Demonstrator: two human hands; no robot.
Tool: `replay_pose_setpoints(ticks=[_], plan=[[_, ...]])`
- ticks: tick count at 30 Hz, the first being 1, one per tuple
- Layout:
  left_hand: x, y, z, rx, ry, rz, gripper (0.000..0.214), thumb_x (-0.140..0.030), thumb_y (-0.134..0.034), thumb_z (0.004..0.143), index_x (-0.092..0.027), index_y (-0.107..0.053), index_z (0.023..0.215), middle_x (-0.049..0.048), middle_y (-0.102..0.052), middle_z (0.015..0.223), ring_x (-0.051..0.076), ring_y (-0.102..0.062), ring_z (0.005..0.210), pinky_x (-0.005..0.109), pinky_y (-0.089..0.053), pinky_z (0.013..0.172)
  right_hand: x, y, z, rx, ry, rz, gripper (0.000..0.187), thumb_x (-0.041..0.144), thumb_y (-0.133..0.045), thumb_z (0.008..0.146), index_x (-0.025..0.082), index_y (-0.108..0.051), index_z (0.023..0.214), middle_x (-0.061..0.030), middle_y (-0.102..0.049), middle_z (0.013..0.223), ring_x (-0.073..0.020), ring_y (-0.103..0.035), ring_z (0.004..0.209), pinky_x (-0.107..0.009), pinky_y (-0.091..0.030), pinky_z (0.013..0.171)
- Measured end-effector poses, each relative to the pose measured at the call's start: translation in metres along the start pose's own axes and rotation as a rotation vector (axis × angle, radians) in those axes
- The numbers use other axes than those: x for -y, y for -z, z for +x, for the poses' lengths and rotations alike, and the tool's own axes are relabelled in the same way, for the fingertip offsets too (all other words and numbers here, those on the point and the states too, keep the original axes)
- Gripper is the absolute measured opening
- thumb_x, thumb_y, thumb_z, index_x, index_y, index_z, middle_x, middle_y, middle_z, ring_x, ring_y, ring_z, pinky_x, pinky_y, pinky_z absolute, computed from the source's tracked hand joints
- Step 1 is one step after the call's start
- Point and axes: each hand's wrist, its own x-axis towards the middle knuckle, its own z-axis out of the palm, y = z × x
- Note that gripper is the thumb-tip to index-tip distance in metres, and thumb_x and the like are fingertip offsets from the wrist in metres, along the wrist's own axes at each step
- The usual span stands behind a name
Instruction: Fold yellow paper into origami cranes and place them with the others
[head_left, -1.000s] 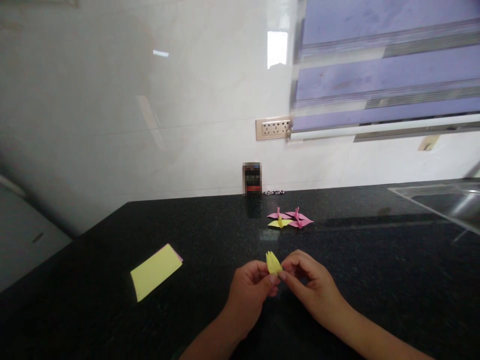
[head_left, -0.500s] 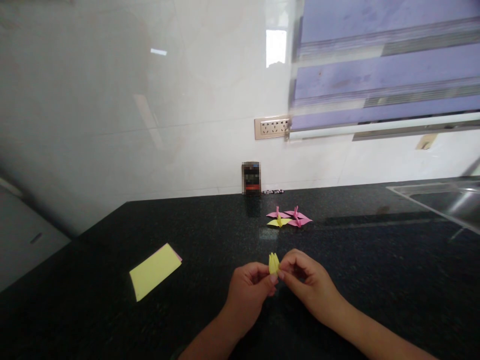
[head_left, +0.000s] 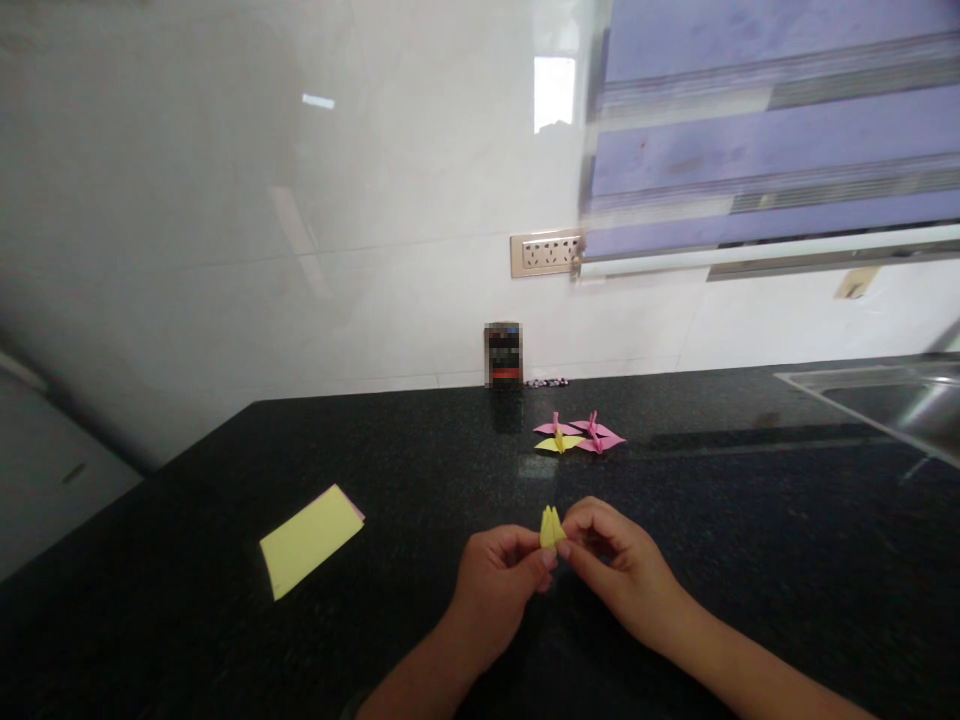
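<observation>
A small piece of folded yellow origami paper (head_left: 550,528) is held up between my two hands, its narrow points upward. My left hand (head_left: 504,580) pinches its lower left side between thumb and fingers. From the right, the thumb and forefinger of my right hand (head_left: 626,560) grip its lower right edge. Beyond them on the dark counter (head_left: 420,470) stand a yellow paper crane (head_left: 559,443) and several pink paper cranes (head_left: 600,441), grouped close together. A stack of yellow paper sheets (head_left: 311,543) lies to the left, with a pink edge showing beneath.
Against the white wall, a blurred-out dark box (head_left: 503,356) stands beside a small beaded strand (head_left: 548,383). A metal sink (head_left: 900,400) is set into the counter at the right. Above are a wall socket (head_left: 546,254) and a purple blind (head_left: 750,150).
The folded yellow paper has turned slightly and its right side is spread a little wider at the base. Both hands stay almost in place.
</observation>
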Motion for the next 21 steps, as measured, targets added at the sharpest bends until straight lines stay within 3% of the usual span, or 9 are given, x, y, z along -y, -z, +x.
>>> replay_pose_setpoints(ticks=[4,9,12,18,21], plan=[[0.0030,0.0023,-0.0009,0.017,-0.070,0.064,0.020,-0.031,-0.059,0.067,-0.011,-0.064,0.066,0.0016,-0.056,0.054,0.010,-0.048,0.051,0.022,-0.036,0.052,-0.0003,0.0006,0.0002,0.043,-0.003,0.056,0.009,0.024,-0.052,0.076,0.018,-0.056,0.071,-0.0009,-0.050,0.070,-0.0118,-0.046,0.061,-0.022,-0.038,0.055],[0.0044,0.0037,-0.0038,-0.023,-0.193,0.075,0.016,-0.023,-0.056,0.070,-0.017,-0.055,0.085,-0.0010,-0.056,0.063,0.011,-0.049,0.057,0.021,-0.038,0.056,-0.0048,-0.0017,0.0000,0.083,-0.145,0.240,0.012,0.030,-0.052,0.076,0.018,-0.056,0.075,0.0021,-0.049,0.061,-0.0098,-0.044,0.053,-0.021,-0.037,0.050],[0.0034,0.0041,-0.0044,-0.004,-0.240,0.130,0.015,-0.020,-0.054,0.071,-0.017,-0.056,0.085,-0.0014,-0.055,0.064,0.010,-0.049,0.059,0.021,-0.038,0.057,-0.0044,-0.0023,0.0000,0.095,-0.162,0.272,0.014,0.031,-0.054,0.075,0.018,-0.056,0.076,0.0022,-0.050,0.062,-0.0097,-0.044,0.053,-0.021,-0.037,0.050],[0.0024,0.0055,-0.0007,0.040,-0.103,-0.010,0.011,-0.018,-0.057,0.068,-0.013,-0.057,0.077,-0.0022,-0.053,0.056,0.008,-0.048,0.050,0.021,-0.038,0.051,-0.0029,0.0017,0.0012,0.136,-0.064,0.188,0.012,0.028,-0.053,0.077,0.017,-0.058,0.074,0.0005,-0.049,0.067,-0.0104,-0.046,0.058,-0.023,-0.038,0.055],[0.0043,0.0068,0.0008,0.067,-0.046,-0.094,0.010,-0.017,-0.059,0.067,-0.012,-0.056,0.074,-0.0010,-0.055,0.056,0.008,-0.049,0.049,0.022,-0.039,0.051,-0.0060,0.0018,0.0015,0.182,-0.109,0.239,0.010,0.026,-0.054,0.076,0.016,-0.056,0.074,0.0015,-0.049,0.063,-0.0093,-0.045,0.056,-0.022,-0.037,0.053]])
